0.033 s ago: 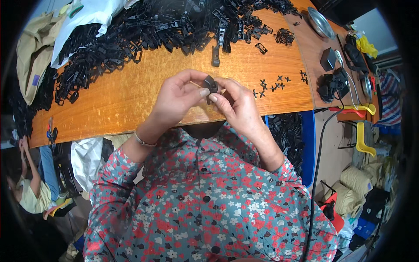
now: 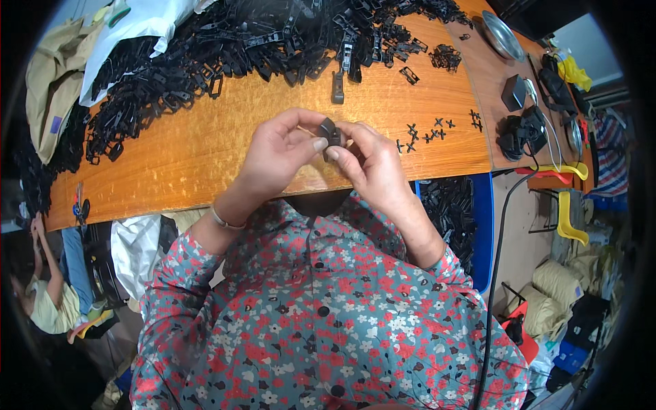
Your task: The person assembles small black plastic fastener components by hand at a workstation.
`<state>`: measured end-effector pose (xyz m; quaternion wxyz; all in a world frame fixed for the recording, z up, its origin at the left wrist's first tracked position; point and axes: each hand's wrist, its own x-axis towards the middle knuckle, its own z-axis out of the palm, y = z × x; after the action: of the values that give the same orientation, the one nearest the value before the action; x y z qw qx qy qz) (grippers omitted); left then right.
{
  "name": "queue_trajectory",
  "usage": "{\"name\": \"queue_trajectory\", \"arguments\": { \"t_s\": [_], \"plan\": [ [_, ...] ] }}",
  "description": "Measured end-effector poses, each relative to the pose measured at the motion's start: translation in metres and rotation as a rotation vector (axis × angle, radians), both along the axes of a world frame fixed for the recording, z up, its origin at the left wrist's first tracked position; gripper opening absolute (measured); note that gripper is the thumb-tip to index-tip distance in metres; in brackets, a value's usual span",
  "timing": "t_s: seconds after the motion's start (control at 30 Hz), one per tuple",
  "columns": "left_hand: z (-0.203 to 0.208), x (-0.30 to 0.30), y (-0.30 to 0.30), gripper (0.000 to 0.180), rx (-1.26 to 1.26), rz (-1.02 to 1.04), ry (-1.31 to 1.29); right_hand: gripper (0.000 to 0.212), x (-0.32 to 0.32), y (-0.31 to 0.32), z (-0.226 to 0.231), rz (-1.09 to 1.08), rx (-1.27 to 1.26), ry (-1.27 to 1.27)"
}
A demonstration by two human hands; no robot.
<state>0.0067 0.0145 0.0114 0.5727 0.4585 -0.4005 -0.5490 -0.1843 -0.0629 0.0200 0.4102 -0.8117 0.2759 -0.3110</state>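
Observation:
Over the front half of the wooden table, my left hand (image 2: 279,152) and my right hand (image 2: 376,162) meet around a small black plastic clip (image 2: 329,128). Thumb and fingers of both hands pinch it from either side, so much of it is covered. Just beyond my fingers lies another black plastic piece (image 2: 337,89), long and narrow. To the right of my right hand several small black cross-shaped pieces (image 2: 429,137) are scattered on the wood.
A large heap of black plastic parts (image 2: 273,41) fills the table's far side. A blue bin (image 2: 484,232) of black parts stands below the edge at right. A metal bowl (image 2: 502,37) and a black device (image 2: 516,133) with cables sit far right. Another person (image 2: 55,294) is at left.

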Motion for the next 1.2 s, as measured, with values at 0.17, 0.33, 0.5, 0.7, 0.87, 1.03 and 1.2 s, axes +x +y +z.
{"name": "queue_trajectory", "arguments": {
  "t_s": [0.17, 0.33, 0.5, 0.7, 0.87, 1.03, 1.2],
  "plan": [
    [0.000, -0.002, 0.000, 0.034, -0.073, 0.034, -0.090, 0.033, 0.002, 0.000, -0.001, -0.030, -0.087, 0.013],
    [-0.003, -0.002, 0.001, 0.034, -0.030, 0.036, 0.060, 0.034, 0.005, 0.001, -0.002, -0.058, -0.104, 0.040],
    [-0.003, -0.016, 0.003, 0.036, -0.120, 0.059, 0.056, 0.034, 0.008, 0.006, -0.005, -0.155, -0.228, 0.085],
    [-0.004, -0.020, 0.003, 0.037, -0.159, 0.101, -0.129, 0.037, 0.011, 0.005, -0.011, -0.172, -0.207, 0.079],
    [0.001, -0.021, 0.003, 0.036, -0.181, 0.111, -0.176, 0.040, 0.013, 0.007, -0.005, -0.180, -0.140, 0.070],
    [-0.002, -0.023, 0.003, 0.034, -0.179, 0.113, -0.156, 0.043, 0.013, 0.007, -0.013, -0.129, -0.084, 0.087],
    [0.001, -0.024, 0.003, 0.032, -0.180, 0.103, -0.168, 0.040, 0.011, 0.008, -0.008, -0.115, -0.033, 0.143]
  ]
}}
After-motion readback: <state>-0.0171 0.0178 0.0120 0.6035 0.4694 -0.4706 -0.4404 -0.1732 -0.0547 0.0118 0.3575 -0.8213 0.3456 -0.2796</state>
